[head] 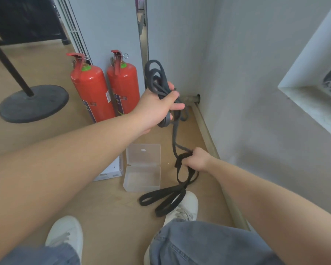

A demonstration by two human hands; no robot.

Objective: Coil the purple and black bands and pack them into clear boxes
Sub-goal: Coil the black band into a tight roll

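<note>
Item 1. Black flat woven band (174, 135), matte fabric, long and limp. I log it in three parts: a bundle of oval loops up in the left hand, one slack strand hanging down to the right hand, and two long flattened loops trailing on the floor, their ends touching the toe of the right white shoe (183, 205).

Item 2. Left hand (157, 106), arm stretched forward and raised. Its fingers are curled round the bundle; the loops stick out above the knuckles and sag below the palm.

Item 3. Right hand (196, 159), lower and nearer the wall, wrist bent down. Its fingers are closed tight on a bunched, twisted part of the band; I cannot make out the fingertips.

Item 4. Clear rectangular plastic box (142, 155), hinged, with rounded corners and its lid laid open flat. It sits on the pale wood-grain floor (107, 203), just left of the trailing loops and apart from them.

Item 5. Two red cylindrical metal fire extinguishers (92, 92), glossy, standing side by side against a white panel.

Item 6. Dark round flat stand base (33, 103) with a slanting black pole, far left.

Item 7. Flat white carton (111, 170), just left of the box.

Item 8. Blue denim trouser legs (208, 243) and the left white shoe (65, 236), at the bottom of my view.
</note>
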